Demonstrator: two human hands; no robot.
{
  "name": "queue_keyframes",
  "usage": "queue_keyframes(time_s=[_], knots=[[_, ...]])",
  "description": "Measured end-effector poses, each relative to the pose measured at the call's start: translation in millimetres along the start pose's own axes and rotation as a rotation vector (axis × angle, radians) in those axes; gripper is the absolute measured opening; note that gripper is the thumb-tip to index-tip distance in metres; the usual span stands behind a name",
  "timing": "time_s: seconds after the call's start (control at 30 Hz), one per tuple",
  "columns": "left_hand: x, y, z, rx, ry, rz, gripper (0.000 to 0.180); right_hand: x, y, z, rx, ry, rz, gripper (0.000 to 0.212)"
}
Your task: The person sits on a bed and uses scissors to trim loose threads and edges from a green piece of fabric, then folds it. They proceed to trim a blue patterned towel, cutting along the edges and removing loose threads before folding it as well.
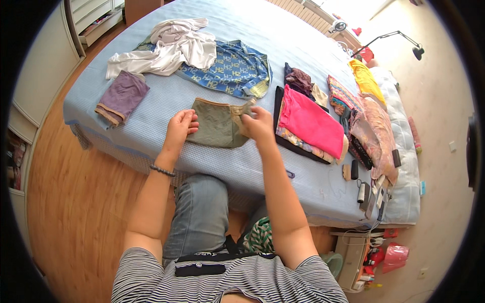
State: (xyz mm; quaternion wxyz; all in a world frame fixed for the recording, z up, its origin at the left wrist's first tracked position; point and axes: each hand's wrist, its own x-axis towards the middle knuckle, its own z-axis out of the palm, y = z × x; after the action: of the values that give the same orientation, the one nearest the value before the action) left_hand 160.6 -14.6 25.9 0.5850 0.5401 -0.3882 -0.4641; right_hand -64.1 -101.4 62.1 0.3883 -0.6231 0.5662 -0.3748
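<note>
An olive-green garment with tan edging (214, 125) lies folded flat on the bed in front of me; its exact kind is hard to tell. My right hand (260, 125) pinches its right end, where the tan edging is bunched and lifted a little. My left hand (178, 130), with a dark bead bracelet at the wrist, rests at its left edge, fingers loosely bent and apart. Left of it lies a folded purple garment with brown edging (124, 96). Behind are a blue patterned garment (227, 65) and a crumpled white cloth (177, 45).
On the blue bed cover (202, 166), a stack topped by a pink folded cloth (313, 121) stands to the right. Farther right are a yellow cloth (368, 81), patterned clothes (374, 131) and small devices with cables (371, 197). Wooden floor (76, 202) runs along the left.
</note>
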Motion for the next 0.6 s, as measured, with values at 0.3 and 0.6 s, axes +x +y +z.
queue_keyframes(time_s=[0.3,0.6], knots=[[5,0,-5,-0.229,-0.024,-0.145,0.034,-64,-31,95,-0.126,-0.100,-0.478,0.022],[12,14,21,0.610,0.003,0.192,0.035,-75,12,39,-0.237,0.117,-0.578,0.029]])
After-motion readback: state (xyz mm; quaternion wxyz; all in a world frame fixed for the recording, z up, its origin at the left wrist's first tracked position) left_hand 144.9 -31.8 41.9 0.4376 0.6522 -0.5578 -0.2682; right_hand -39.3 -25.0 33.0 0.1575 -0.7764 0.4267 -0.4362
